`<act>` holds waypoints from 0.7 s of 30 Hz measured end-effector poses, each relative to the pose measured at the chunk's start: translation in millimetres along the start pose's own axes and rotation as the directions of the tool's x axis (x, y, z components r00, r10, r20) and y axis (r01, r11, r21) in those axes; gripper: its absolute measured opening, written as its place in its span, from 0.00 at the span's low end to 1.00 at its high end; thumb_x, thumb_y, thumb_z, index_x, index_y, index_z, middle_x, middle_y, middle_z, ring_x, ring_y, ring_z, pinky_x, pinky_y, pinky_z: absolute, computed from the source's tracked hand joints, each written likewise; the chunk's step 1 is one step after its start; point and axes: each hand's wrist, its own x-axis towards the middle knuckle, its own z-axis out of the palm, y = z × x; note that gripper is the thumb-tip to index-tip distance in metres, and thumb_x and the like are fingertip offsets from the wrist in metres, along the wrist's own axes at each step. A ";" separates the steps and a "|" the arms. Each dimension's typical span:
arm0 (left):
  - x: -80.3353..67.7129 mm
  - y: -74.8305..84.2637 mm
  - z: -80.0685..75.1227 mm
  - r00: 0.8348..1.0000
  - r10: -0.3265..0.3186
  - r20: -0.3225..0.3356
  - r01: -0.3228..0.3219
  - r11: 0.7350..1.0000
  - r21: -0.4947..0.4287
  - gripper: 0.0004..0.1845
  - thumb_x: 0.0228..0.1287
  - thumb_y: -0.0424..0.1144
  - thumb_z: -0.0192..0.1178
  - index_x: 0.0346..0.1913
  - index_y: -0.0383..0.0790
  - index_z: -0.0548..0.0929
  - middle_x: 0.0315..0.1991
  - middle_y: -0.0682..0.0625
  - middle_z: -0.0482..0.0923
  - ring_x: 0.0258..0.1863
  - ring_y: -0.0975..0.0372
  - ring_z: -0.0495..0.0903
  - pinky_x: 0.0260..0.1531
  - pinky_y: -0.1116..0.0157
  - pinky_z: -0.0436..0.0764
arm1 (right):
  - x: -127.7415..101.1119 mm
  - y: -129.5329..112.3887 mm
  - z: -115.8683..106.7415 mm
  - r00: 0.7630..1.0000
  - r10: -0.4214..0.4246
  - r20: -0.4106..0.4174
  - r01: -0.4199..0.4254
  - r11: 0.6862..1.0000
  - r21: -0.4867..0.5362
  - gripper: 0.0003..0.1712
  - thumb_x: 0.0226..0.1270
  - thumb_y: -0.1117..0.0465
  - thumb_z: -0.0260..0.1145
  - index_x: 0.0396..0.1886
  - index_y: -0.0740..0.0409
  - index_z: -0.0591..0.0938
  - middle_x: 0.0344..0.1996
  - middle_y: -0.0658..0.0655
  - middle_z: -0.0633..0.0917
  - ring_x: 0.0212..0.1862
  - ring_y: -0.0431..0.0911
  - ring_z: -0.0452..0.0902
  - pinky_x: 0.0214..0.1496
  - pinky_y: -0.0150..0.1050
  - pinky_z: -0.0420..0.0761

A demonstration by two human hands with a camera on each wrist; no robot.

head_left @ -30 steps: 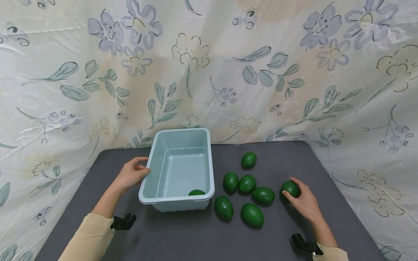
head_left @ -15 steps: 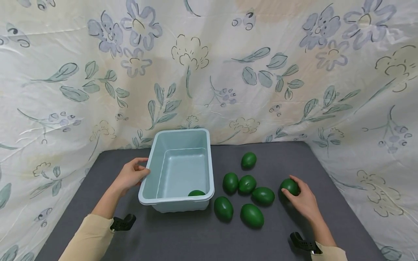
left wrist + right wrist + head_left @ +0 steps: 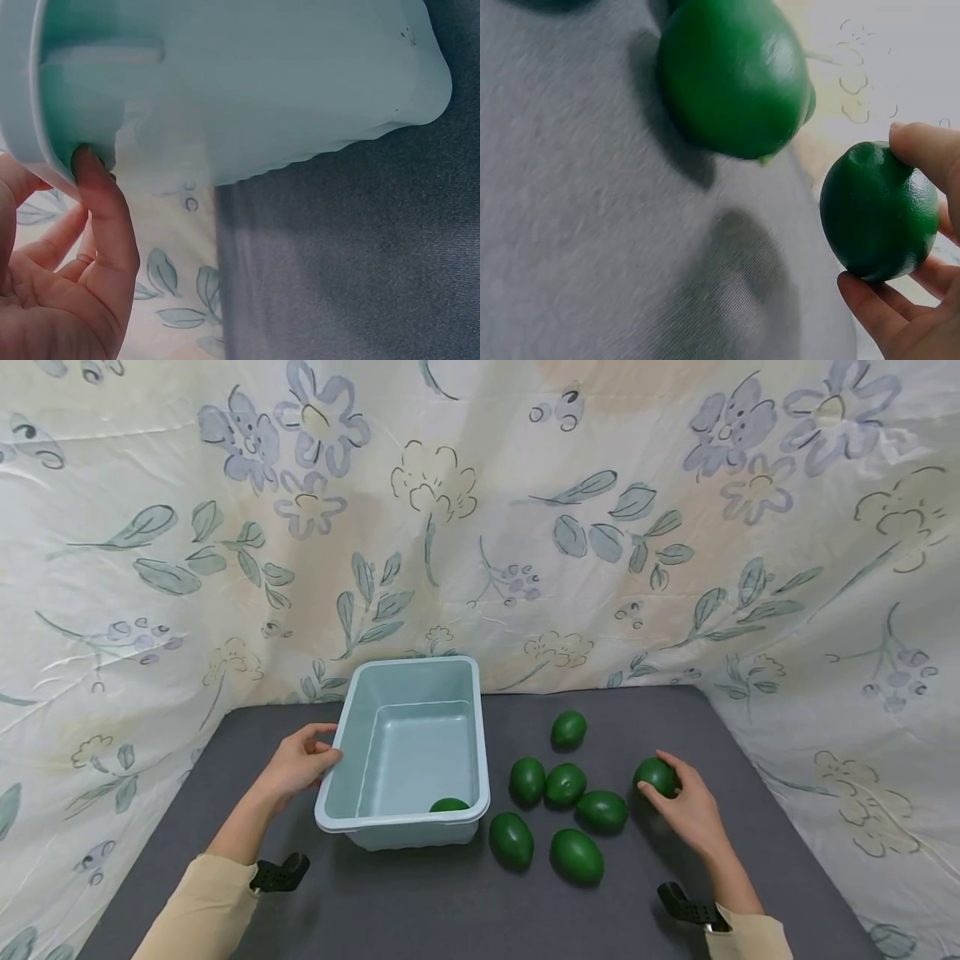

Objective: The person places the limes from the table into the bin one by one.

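Observation:
My left hand (image 3: 300,760) pinches the left rim of a pale blue-green plastic bin (image 3: 485,752); the left wrist view shows fingers (image 3: 105,217) on both sides of that rim. Inside the bin, at its near right corner, one green lime (image 3: 448,805) shows only its top above the front rim. On the right, my right hand (image 3: 690,806) grips another lime (image 3: 655,776) between thumb and fingertips. In the right wrist view this held lime (image 3: 877,214) appears raised off the cloth. Several more limes (image 3: 566,785) lie between the bin and my right hand.
A dark grey cloth (image 3: 420,902) covers the table. One lime (image 3: 569,729) lies apart near the back edge, and two lie nearest the front, including this lime (image 3: 577,857). A floral curtain (image 3: 480,527) hangs right behind the table.
My right hand has moved slightly up and to the left in the head view, carrying the lime with it. My left hand keeps its hold on the bin's rim.

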 end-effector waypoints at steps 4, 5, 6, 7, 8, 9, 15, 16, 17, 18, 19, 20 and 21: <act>-0.1 -0.7 -0.9 1.000 0.009 0.002 -0.009 1.000 0.001 0.30 0.62 0.35 0.54 0.66 0.34 0.59 0.41 0.37 0.76 0.31 0.59 0.81 0.30 0.58 0.82 | 5.1 -9.5 -1.1 1.000 -0.010 0.006 0.010 1.000 0.009 0.39 0.61 0.47 0.62 0.66 0.61 0.63 0.58 0.72 0.66 0.52 0.63 0.68 0.45 0.57 0.72; 0.0 -0.8 -1.0 1.000 0.011 0.003 -0.011 1.000 0.001 0.30 0.62 0.35 0.54 0.66 0.34 0.59 0.41 0.37 0.76 0.31 0.59 0.81 0.30 0.58 0.82 | 6.6 -12.0 -1.4 1.000 -0.014 0.006 0.014 1.000 0.011 0.39 0.61 0.47 0.62 0.66 0.61 0.63 0.59 0.72 0.66 0.52 0.63 0.68 0.45 0.57 0.72; 0.2 -1.0 -1.0 1.000 0.012 0.004 -0.012 1.000 0.001 0.30 0.62 0.35 0.54 0.66 0.34 0.59 0.41 0.37 0.76 0.31 0.59 0.81 0.29 0.58 0.82 | 8.1 -14.4 -1.7 1.000 -0.019 0.008 0.019 1.000 0.017 0.39 0.61 0.47 0.62 0.67 0.61 0.63 0.59 0.71 0.66 0.53 0.63 0.68 0.45 0.57 0.72; 0.3 -1.1 -1.1 1.000 0.012 0.006 -0.012 1.000 0.000 0.30 0.62 0.35 0.54 0.66 0.34 0.59 0.41 0.37 0.76 0.31 0.59 0.81 0.29 0.59 0.82 | 9.7 -16.6 -1.6 1.000 -0.025 0.011 0.025 0.999 0.022 0.39 0.61 0.47 0.62 0.67 0.60 0.63 0.59 0.71 0.66 0.53 0.62 0.68 0.46 0.57 0.73; 0.4 -1.3 -1.1 1.000 0.011 0.007 -0.011 1.000 -0.002 0.30 0.62 0.35 0.54 0.66 0.34 0.59 0.41 0.37 0.76 0.31 0.59 0.81 0.29 0.59 0.82 | 11.4 -18.8 -1.4 0.999 -0.030 0.012 0.030 0.999 0.026 0.39 0.61 0.47 0.62 0.67 0.60 0.63 0.59 0.71 0.66 0.53 0.62 0.68 0.46 0.56 0.73; 0.6 -1.4 -1.0 1.000 0.011 0.007 -0.011 1.000 -0.002 0.30 0.62 0.35 0.54 0.66 0.34 0.59 0.41 0.37 0.77 0.31 0.59 0.80 0.29 0.59 0.82 | 13.2 -21.0 -1.2 0.999 -0.036 0.015 0.036 0.999 0.032 0.39 0.61 0.47 0.62 0.67 0.60 0.63 0.59 0.70 0.66 0.53 0.62 0.68 0.46 0.56 0.74; 1.7 -2.4 -0.8 1.000 0.014 0.004 -0.014 1.000 -0.003 0.30 0.62 0.35 0.54 0.66 0.34 0.59 0.41 0.38 0.77 0.30 0.60 0.80 0.28 0.59 0.82 | 23.0 -33.8 1.6 0.997 -0.070 0.025 0.068 0.995 0.068 0.38 0.61 0.49 0.63 0.67 0.58 0.63 0.59 0.69 0.66 0.52 0.60 0.69 0.47 0.55 0.75; 1.9 -2.4 -0.7 1.000 0.013 0.003 -0.013 1.000 -0.005 0.30 0.61 0.35 0.54 0.66 0.34 0.59 0.41 0.38 0.77 0.30 0.60 0.80 0.28 0.59 0.82 | 24.3 -35.7 2.3 0.997 -0.074 0.027 0.072 0.995 0.072 0.38 0.60 0.49 0.63 0.67 0.58 0.63 0.59 0.69 0.66 0.52 0.60 0.69 0.47 0.54 0.75; 2.0 -2.5 -0.7 1.000 0.011 0.003 -0.011 1.000 -0.005 0.30 0.61 0.35 0.54 0.66 0.34 0.59 0.40 0.38 0.77 0.30 0.60 0.80 0.28 0.59 0.82 | 25.4 -37.8 3.0 0.996 -0.080 0.029 0.077 0.994 0.076 0.38 0.60 0.49 0.63 0.67 0.58 0.63 0.59 0.69 0.66 0.52 0.60 0.69 0.47 0.55 0.74; 2.1 -2.5 -0.7 1.000 0.009 0.003 -0.009 1.000 -0.006 0.30 0.61 0.35 0.54 0.66 0.34 0.59 0.40 0.38 0.77 0.30 0.60 0.80 0.28 0.59 0.82 | 26.4 -40.0 3.7 0.996 -0.083 0.031 0.081 0.994 0.080 0.38 0.60 0.49 0.64 0.67 0.58 0.63 0.59 0.69 0.66 0.52 0.59 0.69 0.47 0.54 0.74; 2.2 -2.5 -0.7 1.000 0.007 0.004 -0.007 1.000 -0.006 0.30 0.61 0.35 0.54 0.66 0.34 0.59 0.40 0.38 0.77 0.30 0.60 0.80 0.28 0.59 0.82 | 27.4 -42.0 4.3 0.996 -0.087 0.033 0.084 0.993 0.081 0.38 0.60 0.49 0.64 0.67 0.58 0.63 0.59 0.68 0.66 0.52 0.59 0.69 0.47 0.54 0.74; 2.3 -2.4 -0.7 1.000 0.004 0.005 -0.004 1.000 -0.006 0.30 0.61 0.35 0.54 0.66 0.34 0.59 0.40 0.38 0.77 0.30 0.60 0.80 0.29 0.59 0.82 | 28.3 -44.0 5.0 0.995 -0.089 0.037 0.086 0.993 0.083 0.38 0.60 0.49 0.64 0.67 0.58 0.63 0.59 0.68 0.66 0.52 0.59 0.69 0.47 0.54 0.74; 2.4 -2.3 -0.8 1.000 0.003 0.006 -0.003 1.000 -0.006 0.31 0.61 0.35 0.54 0.66 0.34 0.59 0.40 0.38 0.77 0.30 0.60 0.80 0.29 0.59 0.82 | 29.4 -45.9 5.7 0.995 -0.091 0.040 0.087 0.993 0.085 0.38 0.60 0.49 0.64 0.67 0.57 0.63 0.59 0.68 0.66 0.52 0.59 0.69 0.47 0.54 0.74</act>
